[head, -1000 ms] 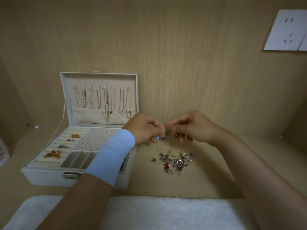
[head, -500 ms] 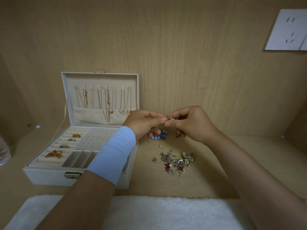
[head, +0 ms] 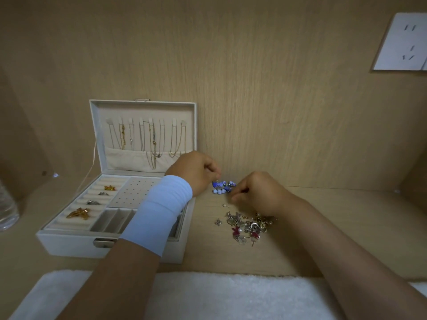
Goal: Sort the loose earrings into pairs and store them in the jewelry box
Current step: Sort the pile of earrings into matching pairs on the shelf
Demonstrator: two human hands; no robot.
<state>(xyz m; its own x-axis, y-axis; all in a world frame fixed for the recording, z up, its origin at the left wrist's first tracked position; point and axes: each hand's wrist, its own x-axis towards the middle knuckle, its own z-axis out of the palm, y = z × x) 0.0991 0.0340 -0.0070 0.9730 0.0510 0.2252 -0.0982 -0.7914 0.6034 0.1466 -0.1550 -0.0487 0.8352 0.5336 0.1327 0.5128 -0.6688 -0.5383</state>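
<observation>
The white jewelry box point(head: 69, 241) stands open at the left, with gold and silver pieces in its ring rolls and necklaces hanging in the lid. A pile of loose earrings point(head: 247, 226) lies on the wooden shelf. A cluster of blue earrings point(head: 223, 187) sits behind it, and a single small stud point(head: 224, 205) lies between the two. My left hand point(head: 198, 172) hovers by the box's right edge with fingertips curled together; nothing shows in them. My right hand point(head: 256, 192) is low beside the blue earrings, its fingers pinched around a small gold earring that they hide.
A white fluffy towel point(head: 208, 296) runs along the near edge. A clear glass vessel point(head: 7, 211) stands at the far left. The wooden back wall is close behind, with a white socket plate point(head: 402, 42) at the upper right.
Half a second ago both hands met in the air around a small gold hoop. They have since parted, with the right hand dropping to the shelf and the left drawing back.
</observation>
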